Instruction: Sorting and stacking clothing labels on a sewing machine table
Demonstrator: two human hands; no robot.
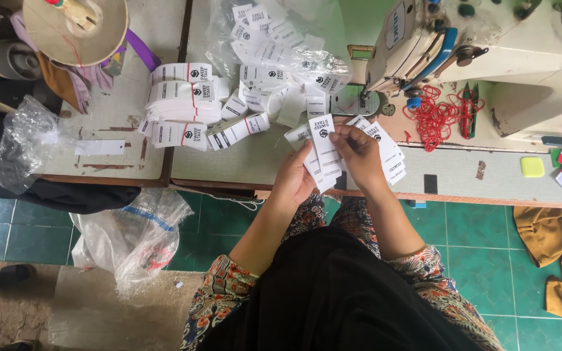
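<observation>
Sorting white labels, both hands grip a fanned sheaf above the desk edge; banded bundles lie beyond the left hand, loose ones remain bagged.

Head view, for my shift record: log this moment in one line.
left hand: holds white labels | right hand: fans labels | sewing machine: behind

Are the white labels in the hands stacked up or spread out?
Spread out: the white labels fan between left hand and right hand.
</observation>
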